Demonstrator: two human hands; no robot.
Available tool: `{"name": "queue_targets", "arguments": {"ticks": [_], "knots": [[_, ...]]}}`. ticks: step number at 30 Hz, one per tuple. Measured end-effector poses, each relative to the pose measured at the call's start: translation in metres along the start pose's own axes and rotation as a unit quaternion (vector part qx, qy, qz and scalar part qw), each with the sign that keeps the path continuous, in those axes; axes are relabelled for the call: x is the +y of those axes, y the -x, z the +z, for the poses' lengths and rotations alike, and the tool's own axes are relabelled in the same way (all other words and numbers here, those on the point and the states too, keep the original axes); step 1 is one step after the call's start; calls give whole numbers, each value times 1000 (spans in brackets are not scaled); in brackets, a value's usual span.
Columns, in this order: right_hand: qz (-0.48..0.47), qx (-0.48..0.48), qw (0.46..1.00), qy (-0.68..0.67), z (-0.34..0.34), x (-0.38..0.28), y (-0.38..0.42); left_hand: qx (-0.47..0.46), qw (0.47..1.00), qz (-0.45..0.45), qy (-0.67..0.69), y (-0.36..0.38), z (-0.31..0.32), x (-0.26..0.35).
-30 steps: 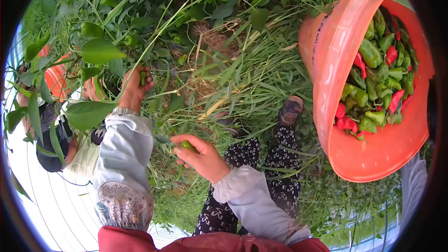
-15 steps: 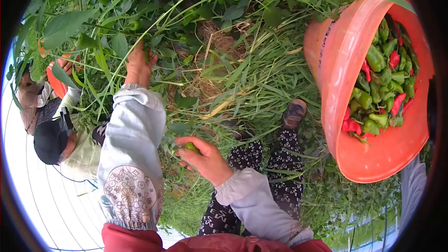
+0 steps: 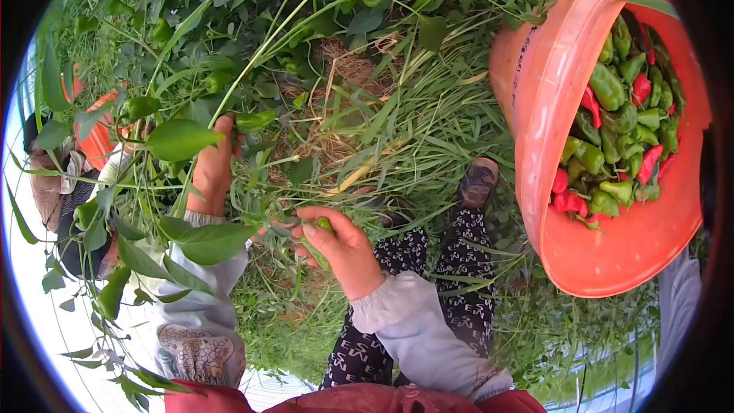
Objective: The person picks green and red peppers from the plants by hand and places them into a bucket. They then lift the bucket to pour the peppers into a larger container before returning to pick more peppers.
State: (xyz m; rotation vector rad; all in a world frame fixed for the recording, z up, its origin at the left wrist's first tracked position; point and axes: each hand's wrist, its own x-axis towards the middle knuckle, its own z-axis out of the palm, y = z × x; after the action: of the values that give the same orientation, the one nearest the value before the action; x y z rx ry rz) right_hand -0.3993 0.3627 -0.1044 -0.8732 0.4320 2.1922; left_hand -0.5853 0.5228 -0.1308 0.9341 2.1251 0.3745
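My left hand point(image 3: 212, 170) is among the pepper plants, partly behind leaves. Its fingers are closed at the end of a green pepper point(image 3: 255, 121) that sticks out to the right. My right hand point(image 3: 342, 248) is in front of my legs, its fingers wrapped round another green pepper point(image 3: 318, 243). Thin leaves and stems lie about its fingertips and hide part of them. A large leaf point(image 3: 216, 243) covers part of my left sleeve. Other green peppers point(image 3: 142, 107) hang on the plants around my left hand.
At the right, a tilted orange bucket point(image 3: 596, 264) holds many green and some red peppers point(image 3: 608, 88). Long grass point(image 3: 405, 118) and dry straw point(image 3: 355, 69) cover the ground. Another person point(image 3: 57, 176) works at the far left beside an orange container point(image 3: 95, 134). My shoe point(image 3: 479, 183) stands near the bucket.
My left hand has drawn back toward me, with a green pepper now showing at its fingers. Leafy branches have swung across my left arm. My right hand has shifted slightly and shows more of its pepper.
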Motion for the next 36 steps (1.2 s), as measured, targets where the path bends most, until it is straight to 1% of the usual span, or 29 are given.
{"name": "queue_targets", "arguments": {"ticks": [1,2,3,4,5,6,7,9,10,11,13,14,15,17,18,19,20,21,22,23,25,26,27,29,31,32,34,35,36], "knots": [[-45,19,999,-14,-1,-1,-1,-25,998,-3,-57,16,3,7],[-61,54,996,-19,1,-6,0,-58,997,14,-56,32,5,11],[-62,57,996,-21,1,-11,-1,-93,994,31,-54,47,9,15],[-96,90,990,-41,0,-15,-2,-132,987,25,-84,65,15,27],[-129,122,982,-60,-1,-17,-2,-255,962,83,-53,73,13,28],[-144,135,979,-51,-5,-16,-3,-304,943,120,-69,84,16,35],[-143,136,979,-51,-7,-18,-2,-351,919,157,-84,94,21,44],[-133,80,979,-129,-7,-22,-1,-369,909,175,-80,105,28,59],[-122,52,981,-139,-9,-18,-4,-388,898,193,-76,108,31,61],[-121,52,982,-139,-10,-17,-4,-387,899,192,-77,108,33,61],[-110,7,987,-119,-9,-19,-2,-382,873,290,-92,109,40,61],[-96,13,988,-122,-12,-17,-2,-361,872,310,-114,111,44,58],[-96,13,988,-123,-14,-18,-1,-362,872,310,-115,114,47,56],[-82,-6,990,-112,-17,-20,0,-310,923,209,-95,119,53,52],[-82,-5,990,-113,-17,-18,-1,-305,922,217,-100,121,56,56],[-108,-12,989,-95,-16,-14,-1,-305,922,216,-101,119,58,56],[-134,-20,988,-76,-16,-12,-1,-317,918,224,-78,116,59,55],[-133,-20,988,-76,-15,-14,-1,-328,914,232,-55,114,61,53],[-139,-35,984,-108,-14,-17,1,-334,901,264,-87,111,60,48],[-145,-50,978,-140,-13,-19,1,-334,901,263,-87,108,59,49],[-136,-55,983,-112,-14,-18,-2,-362,846,341,-191,103,57,52],[-129,-60,986,-84,-14,-18,-2,-362,846,341,-192,104,57,51],[-129,-61,986,-84,-13,-19,-2,-373,843,339,-190,107,56,50],[-92,-42,991,-93,-12,-24,0,-383,839,337,-188,107,54,54],[-91,-53,989,-100,-14,-27,-1,-385,787,389,-284,106,51,64],[-89,-66,988,-107,-15,-28,-2,-385,788,388,-283,102,51,63],[-76,-73,990,-93,-13,-37,1,-449,855,244,-95,88,52,63],[-64,-81,991,-79,-13,-40,2,-386,911,142,-28,80,54,64],[-65,-81,991,-79,-14,-39,1,-331,927,169,-51,63,58,64]]}}
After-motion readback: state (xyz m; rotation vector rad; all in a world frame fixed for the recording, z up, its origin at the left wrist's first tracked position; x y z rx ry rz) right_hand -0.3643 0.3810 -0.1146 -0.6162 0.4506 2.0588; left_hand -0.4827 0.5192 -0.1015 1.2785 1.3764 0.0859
